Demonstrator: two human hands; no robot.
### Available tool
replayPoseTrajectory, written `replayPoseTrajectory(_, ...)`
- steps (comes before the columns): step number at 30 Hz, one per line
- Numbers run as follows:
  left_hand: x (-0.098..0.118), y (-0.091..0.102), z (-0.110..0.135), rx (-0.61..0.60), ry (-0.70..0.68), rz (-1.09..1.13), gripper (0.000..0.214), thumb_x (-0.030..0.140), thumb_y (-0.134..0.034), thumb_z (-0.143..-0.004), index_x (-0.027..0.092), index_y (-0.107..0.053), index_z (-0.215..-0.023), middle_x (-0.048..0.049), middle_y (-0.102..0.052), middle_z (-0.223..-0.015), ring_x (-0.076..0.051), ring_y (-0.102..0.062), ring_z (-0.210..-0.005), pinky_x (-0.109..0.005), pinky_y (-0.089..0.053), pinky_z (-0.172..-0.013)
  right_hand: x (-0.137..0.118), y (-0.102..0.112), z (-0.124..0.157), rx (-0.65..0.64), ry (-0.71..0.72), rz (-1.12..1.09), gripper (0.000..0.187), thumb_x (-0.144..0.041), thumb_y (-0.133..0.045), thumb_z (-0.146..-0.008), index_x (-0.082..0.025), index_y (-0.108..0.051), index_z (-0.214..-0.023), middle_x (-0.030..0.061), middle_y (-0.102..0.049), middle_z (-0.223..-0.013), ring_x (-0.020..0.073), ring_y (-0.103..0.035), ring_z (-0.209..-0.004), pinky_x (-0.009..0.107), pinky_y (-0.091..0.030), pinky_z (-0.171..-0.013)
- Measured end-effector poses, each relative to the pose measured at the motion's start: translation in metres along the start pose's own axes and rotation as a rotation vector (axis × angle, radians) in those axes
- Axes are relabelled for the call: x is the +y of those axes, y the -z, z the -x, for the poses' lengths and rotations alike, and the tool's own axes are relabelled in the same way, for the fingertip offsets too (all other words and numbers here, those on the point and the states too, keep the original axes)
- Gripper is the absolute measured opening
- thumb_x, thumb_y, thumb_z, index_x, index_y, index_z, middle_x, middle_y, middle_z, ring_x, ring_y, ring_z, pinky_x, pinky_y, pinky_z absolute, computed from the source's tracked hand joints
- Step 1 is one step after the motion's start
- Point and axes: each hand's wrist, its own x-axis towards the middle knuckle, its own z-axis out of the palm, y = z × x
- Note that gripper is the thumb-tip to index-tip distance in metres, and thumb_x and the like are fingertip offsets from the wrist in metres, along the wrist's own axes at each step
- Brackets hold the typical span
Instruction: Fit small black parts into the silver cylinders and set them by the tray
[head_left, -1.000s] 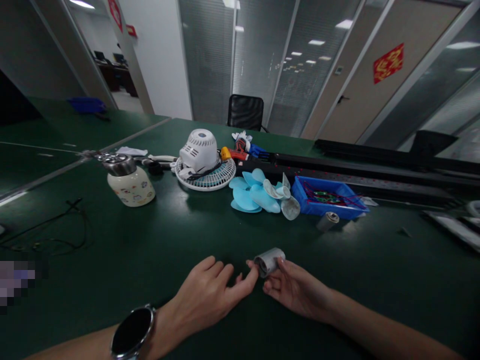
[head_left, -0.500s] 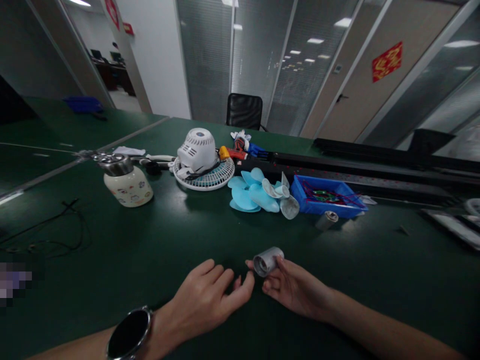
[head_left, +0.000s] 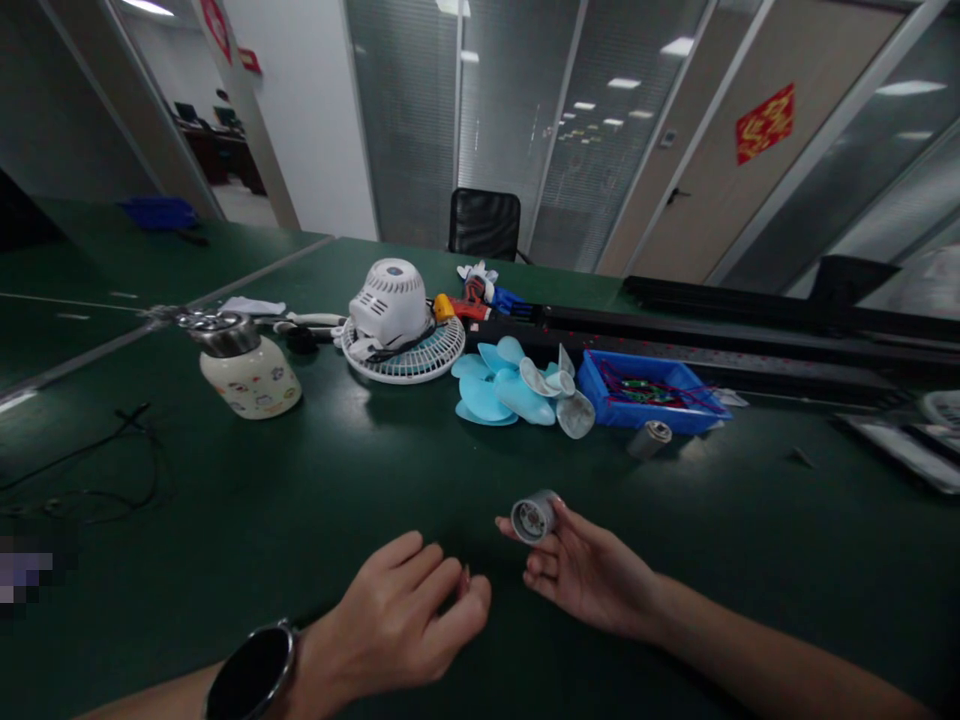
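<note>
My right hand [head_left: 585, 572] holds a small grey metal cylinder [head_left: 533, 517] between thumb and fingers, its open end turned toward me, just above the green table [head_left: 315, 480]. My left hand [head_left: 409, 618], with a dark round watch [head_left: 251, 672] on the wrist, rests on the table a little left of the cylinder. Its fingers are loosely curled and nothing shows in them. A gap separates it from the cylinder.
Further back lie a second grey cylinder [head_left: 649, 438], a blue tray [head_left: 645, 391] of wired parts, light blue and clear fan blades [head_left: 517, 388], a white fan motor on its grille [head_left: 401, 320], and a cream jar with a metal lid [head_left: 244, 365]. Black wires [head_left: 90, 470] trail at left.
My left hand has pulled back from the cylinder toward me and its fingers have curled in. My right hand has turned the cylinder so its open end faces me.
</note>
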Motion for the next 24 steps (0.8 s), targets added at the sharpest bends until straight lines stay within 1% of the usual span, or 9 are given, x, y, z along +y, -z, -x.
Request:
replayPoseTrajectory(4,-0.002,0.002,0.007,0.026,0.046,0.039,0.015,0.011,-0.049,-0.089,0.018,-0.057,-0.079,0.0033,-0.060,-0.053,-0.013,-0.054,-0.047,-0.030,-0.034,-0.049,-0.002,-0.001,0.001,-0.007,-0.014,-0.025,0.042,-0.048,-0.059,-0.089,-0.013,-0.065,-0.113,0.0057,-0.072,-0.112,0.0102,-0.067,-0.081,0.026,-0.044,-0.088)
replayPoseTrajectory(7,-0.007,0.002,0.015,-0.010,0.184,0.083,0.011,0.013,-0.049,-0.088,0.018,-0.058,-0.084,0.0000,-0.063,-0.062,-0.015,-0.055,-0.053,-0.030,-0.036,-0.053,-0.005,-0.001,0.000,-0.008,-0.017,-0.048,0.041,-0.049,-0.061,-0.087,-0.013,-0.065,-0.107,0.0055,-0.074,-0.106,0.0112,-0.068,-0.080,0.027,-0.045,-0.086)
replayPoseTrajectory(9,-0.013,0.002,0.018,-0.061,0.308,0.118,0.009,0.015,-0.050,-0.089,0.017,-0.059,-0.089,-0.0018,-0.064,-0.068,-0.017,-0.056,-0.059,-0.031,-0.039,-0.058,-0.006,-0.002,0.000,-0.002,-0.021,-0.058,0.042,-0.050,-0.063,-0.085,-0.012,-0.065,-0.105,0.0060,-0.075,-0.102,0.0118,-0.068,-0.079,0.027,-0.045,-0.085)
replayPoseTrajectory(11,-0.020,0.001,0.019,-0.146,0.436,0.193,0.011,0.020,-0.049,-0.091,0.018,-0.059,-0.087,-0.0021,-0.062,-0.072,-0.018,-0.057,-0.064,-0.031,-0.042,-0.062,-0.005,-0.003,-0.001,0.011,-0.031,-0.048,0.044,-0.051,-0.065,-0.083,-0.011,-0.064,-0.104,0.0072,-0.075,-0.100,0.0121,-0.068,-0.079,0.027,-0.045,-0.085)
replayPoseTrajectory(14,-0.029,-0.002,0.020,-0.296,0.609,0.350,0.028,0.028,-0.043,-0.097,0.020,-0.058,-0.075,-0.0013,-0.059,-0.073,-0.017,-0.057,-0.069,-0.028,-0.044,-0.066,0.001,-0.005,0.000,0.056,0.046,0.047,0.045,-0.046,-0.071,-0.079,-0.014,-0.059,-0.108,0.0099,-0.073,-0.103,0.0123,-0.068,-0.079,0.027,-0.046,-0.082)
replayPoseTrajectory(17,-0.034,-0.005,0.022,-0.378,0.718,0.460,0.038,0.033,-0.040,-0.098,0.020,-0.058,-0.068,-0.0012,-0.058,-0.075,-0.016,-0.057,-0.071,-0.026,-0.045,-0.066,0.008,-0.004,0.003,0.150,0.286,0.252,0.050,-0.037,-0.073,-0.079,-0.022,-0.050,-0.121,0.0081,-0.072,-0.103,0.0102,-0.065,-0.074,0.024,-0.046,-0.070)
replayPoseTrajectory(19,-0.035,-0.006,0.023,-0.395,0.749,0.495,0.038,0.035,-0.040,-0.098,0.020,-0.058,-0.068,-0.0014,-0.057,-0.077,-0.016,-0.058,-0.072,-0.026,-0.045,-0.067,0.007,-0.002,0.006,0.219,0.454,0.477,0.051,-0.034,-0.071,-0.082,-0.027,-0.047,-0.125,0.0053,-0.071,-0.104,0.0099,-0.063,-0.076,0.023,-0.045,-0.066)
replayPoseTrajectory(21,-0.035,-0.007,0.024,-0.401,0.762,0.512,0.037,0.036,-0.041,-0.097,0.020,-0.059,-0.069,-0.0017,-0.057,-0.079,-0.017,-0.058,-0.074,-0.027,-0.045,-0.069,0.002,0.002,0.008,0.269,0.584,0.778,0.047,-0.033,-0.071,-0.082,-0.029,-0.050,-0.124,0.0036,-0.068,-0.108,0.0125,-0.063,-0.088,0.026,-0.048,-0.073)
replayPoseTrajectory(24,-0.035,-0.007,0.024,-0.412,0.773,0.527,0.038,0.035,-0.040,-0.097,0.020,-0.059,-0.069,-0.0018,-0.058,-0.079,-0.017,-0.058,-0.075,-0.028,-0.044,-0.069,-0.008,0.007,0.008,0.312,0.716,1.252,0.045,-0.031,-0.073,-0.080,-0.029,-0.056,-0.121,0.0031,-0.065,-0.113,0.0173,-0.061,-0.103,0.034,-0.048,-0.089)
